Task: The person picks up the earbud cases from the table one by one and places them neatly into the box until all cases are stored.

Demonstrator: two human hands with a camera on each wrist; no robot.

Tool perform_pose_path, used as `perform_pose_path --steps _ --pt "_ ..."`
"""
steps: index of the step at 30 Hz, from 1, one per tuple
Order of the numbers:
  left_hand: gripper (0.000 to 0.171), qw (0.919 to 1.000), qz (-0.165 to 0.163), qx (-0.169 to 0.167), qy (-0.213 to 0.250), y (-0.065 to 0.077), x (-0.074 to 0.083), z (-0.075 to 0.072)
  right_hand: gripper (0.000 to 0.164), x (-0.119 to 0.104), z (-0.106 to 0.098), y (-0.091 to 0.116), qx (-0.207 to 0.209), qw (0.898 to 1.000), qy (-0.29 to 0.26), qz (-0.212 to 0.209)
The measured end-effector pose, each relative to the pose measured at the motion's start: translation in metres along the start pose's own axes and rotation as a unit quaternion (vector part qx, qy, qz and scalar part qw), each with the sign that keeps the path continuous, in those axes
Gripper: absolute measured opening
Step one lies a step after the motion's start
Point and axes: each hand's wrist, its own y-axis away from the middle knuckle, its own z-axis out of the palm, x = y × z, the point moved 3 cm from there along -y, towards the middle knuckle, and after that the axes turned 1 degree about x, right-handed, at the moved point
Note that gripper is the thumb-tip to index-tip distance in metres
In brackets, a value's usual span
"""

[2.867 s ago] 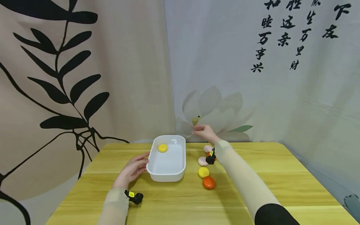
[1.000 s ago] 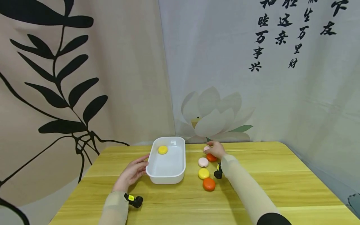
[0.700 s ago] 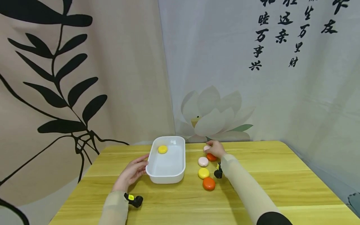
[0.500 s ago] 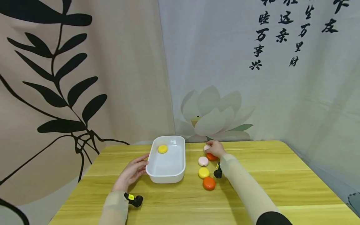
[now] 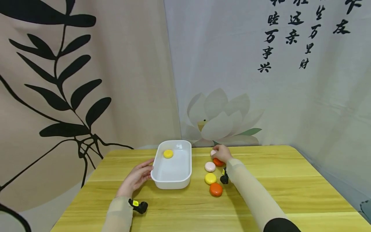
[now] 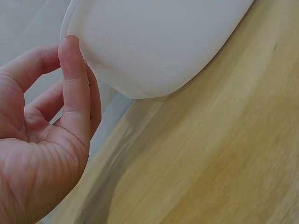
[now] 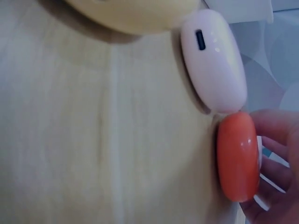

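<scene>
Close to the far edge of the wooden table (image 5: pixel 246 193), right of its middle, the right hand (image 5: pixel 222 153) has its fingers and thumb bent round the far pink disc (image 5: pixel 213 152), mostly covered by them. The far orange disc (image 5: pixel 218 162) sits just beside that hand, on the side away from the far edge. From there a loose line runs toward the near edge: the near pink disc (image 5: pixel 210 167), with a dark slot in its side, the near yellow disc (image 5: pixel 210 178), and the near orange disc (image 5: pixel 215 189). Left of the line, a white tub (image 5: pixel 172 185) reaches the far edge, a yellow disc (image 5: pixel 168 154) lying inside toward its far left corner. The left hand (image 5: pixel 139 176), fingers extended and loosely spread, touches the tub's left side without grasping it.
</scene>
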Motion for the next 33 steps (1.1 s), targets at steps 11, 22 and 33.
perform_pose_path --steps 11,22,33 --pt "0.06 0.9999 0.005 -0.009 0.005 -0.002 0.0 -0.002 0.044 -0.004 -0.008 0.003 0.013 1.0 -0.025 0.006" --pt "0.06 0.9999 -0.001 -0.011 0.004 -0.003 0.004 0.001 0.042 -0.01 -0.022 -0.001 0.021 0.999 -0.043 0.003" --pt "0.061 0.9999 -0.005 -0.008 0.009 -0.001 0.001 0.001 0.039 -0.005 -0.023 -0.001 0.008 0.999 -0.046 0.006"
